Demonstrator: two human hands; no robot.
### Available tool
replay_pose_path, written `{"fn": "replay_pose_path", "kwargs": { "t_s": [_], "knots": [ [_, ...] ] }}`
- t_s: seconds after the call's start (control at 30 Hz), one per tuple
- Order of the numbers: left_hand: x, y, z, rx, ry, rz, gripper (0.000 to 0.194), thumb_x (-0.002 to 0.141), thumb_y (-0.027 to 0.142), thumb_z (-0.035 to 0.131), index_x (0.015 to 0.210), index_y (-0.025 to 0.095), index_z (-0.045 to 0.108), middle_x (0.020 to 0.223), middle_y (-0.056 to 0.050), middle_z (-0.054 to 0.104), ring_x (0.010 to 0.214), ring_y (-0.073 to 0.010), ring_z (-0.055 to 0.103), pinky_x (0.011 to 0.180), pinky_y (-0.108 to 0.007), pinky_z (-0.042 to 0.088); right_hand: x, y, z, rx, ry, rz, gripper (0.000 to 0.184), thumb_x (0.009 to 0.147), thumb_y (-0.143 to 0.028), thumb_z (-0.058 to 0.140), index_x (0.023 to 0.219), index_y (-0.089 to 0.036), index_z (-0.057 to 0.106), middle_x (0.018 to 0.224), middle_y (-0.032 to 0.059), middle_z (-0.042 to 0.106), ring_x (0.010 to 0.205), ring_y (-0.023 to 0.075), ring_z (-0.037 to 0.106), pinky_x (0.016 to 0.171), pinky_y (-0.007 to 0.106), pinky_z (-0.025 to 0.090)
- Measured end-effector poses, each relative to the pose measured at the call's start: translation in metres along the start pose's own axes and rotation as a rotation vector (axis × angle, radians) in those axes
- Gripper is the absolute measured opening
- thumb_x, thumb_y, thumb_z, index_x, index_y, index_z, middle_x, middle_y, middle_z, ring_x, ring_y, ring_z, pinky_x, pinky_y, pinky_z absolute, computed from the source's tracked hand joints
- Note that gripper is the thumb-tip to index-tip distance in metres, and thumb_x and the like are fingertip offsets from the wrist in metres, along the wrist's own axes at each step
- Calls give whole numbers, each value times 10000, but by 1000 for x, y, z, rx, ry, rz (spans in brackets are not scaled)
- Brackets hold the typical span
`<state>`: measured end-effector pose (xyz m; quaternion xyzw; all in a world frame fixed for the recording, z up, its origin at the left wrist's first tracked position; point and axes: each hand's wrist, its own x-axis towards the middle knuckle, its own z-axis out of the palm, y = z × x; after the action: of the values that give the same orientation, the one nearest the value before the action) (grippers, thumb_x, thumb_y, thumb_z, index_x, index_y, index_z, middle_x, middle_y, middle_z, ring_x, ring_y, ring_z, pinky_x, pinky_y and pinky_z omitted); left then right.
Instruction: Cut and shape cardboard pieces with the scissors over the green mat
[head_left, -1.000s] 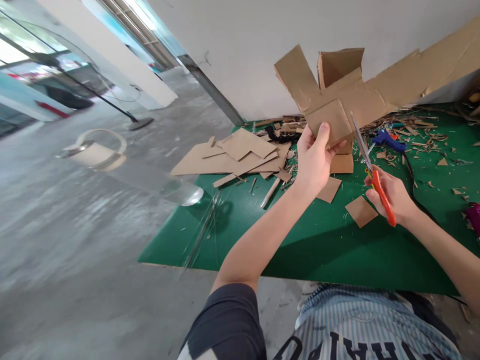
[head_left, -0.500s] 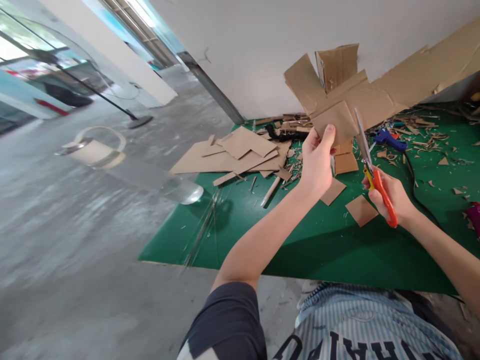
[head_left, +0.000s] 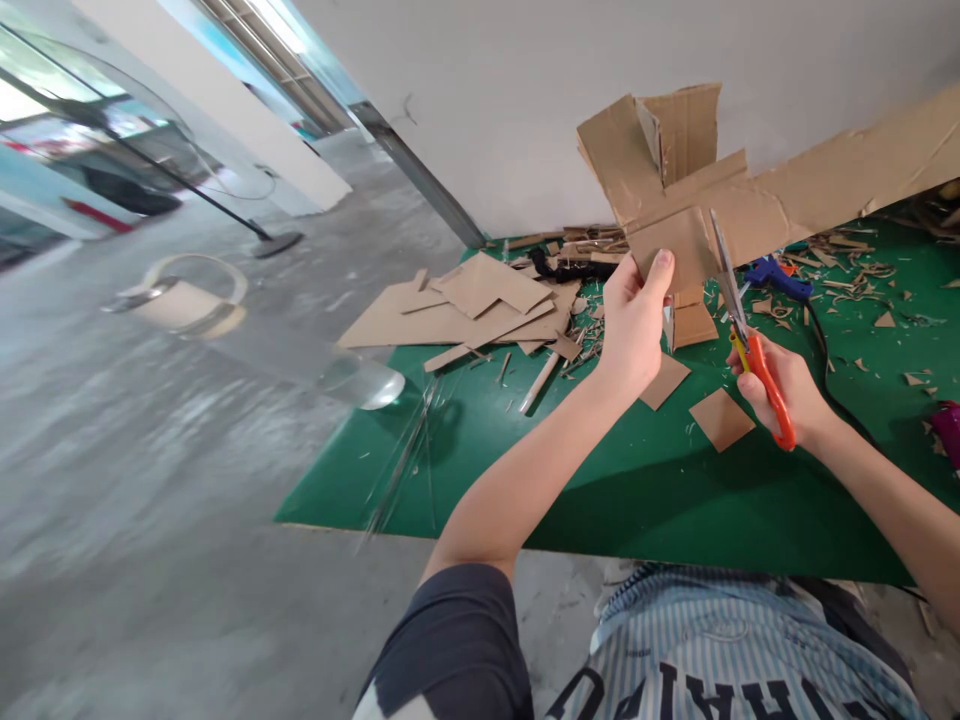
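Observation:
My left hand pinches a large cut piece of cardboard, its thumb flat on the near face. Folded flaps rise at its top left, and a long strip reaches off to the right. In my right hand are scissors with orange and yellow handles. Their blades point up and lie along the right side of the flap beside my left thumb. Whether the blades pinch the cardboard is hard to see. Below the hands, a small cardboard square lies on the green table.
Cardboard sheets are stacked at the table's left, with scraps around them. A blue glue gun with a black cord lies behind my right hand. Thin clear sticks lie near the left edge. A purple object sits far right.
The cardboard's flaps have tilted slightly to the right, and its long strip has dipped a little. Both hands keep nearly the same place and hold.

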<state>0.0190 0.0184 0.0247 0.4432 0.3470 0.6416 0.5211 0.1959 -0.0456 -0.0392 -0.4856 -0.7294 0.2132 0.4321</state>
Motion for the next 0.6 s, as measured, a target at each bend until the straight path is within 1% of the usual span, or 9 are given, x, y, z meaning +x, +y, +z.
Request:
{"fn": "replay_pose_path", "kwargs": {
  "t_s": [0.17,0.3,0.4,0.5,0.6],
  "knots": [
    [-2,2,2,-11,6,-16,249,902,437,783,891,228,649,942,16,700,901,-132,663,729,-247,461,-1,3,1,14,-10,-50,720,895,-888,377,916,-203,597,905,91,669,776,217,672,695,372,575],
    [-3,2,2,-8,1,-15,197,919,378,771,884,224,651,973,21,713,874,-114,649,677,-224,432,-1,1,0,-3,-11,-45,694,911,-872,358,893,-217,584,904,92,672,761,217,667,696,384,575],
    [-2,1,1,4,-1,-1,170,924,359,767,898,226,665,987,21,716,864,-108,646,659,-218,424,0,-2,-1,-20,-28,-36,710,894,-901,330,850,-229,556,888,94,662,743,220,655,677,386,566],
    [-2,-1,0,31,-6,28,201,912,398,777,895,228,671,966,19,710,881,-121,654,688,-230,443,0,-4,-2,-52,-35,-9,715,880,-920,314,830,-242,535,865,84,646,720,218,638,662,386,561],
    [-2,-2,0,58,-16,55,272,883,470,793,880,232,663,922,17,689,913,-146,661,742,-252,469,1,-5,-3,-90,-37,21,687,899,-896,323,796,-245,515,844,79,634,693,211,623,649,382,556]
  ]
}}
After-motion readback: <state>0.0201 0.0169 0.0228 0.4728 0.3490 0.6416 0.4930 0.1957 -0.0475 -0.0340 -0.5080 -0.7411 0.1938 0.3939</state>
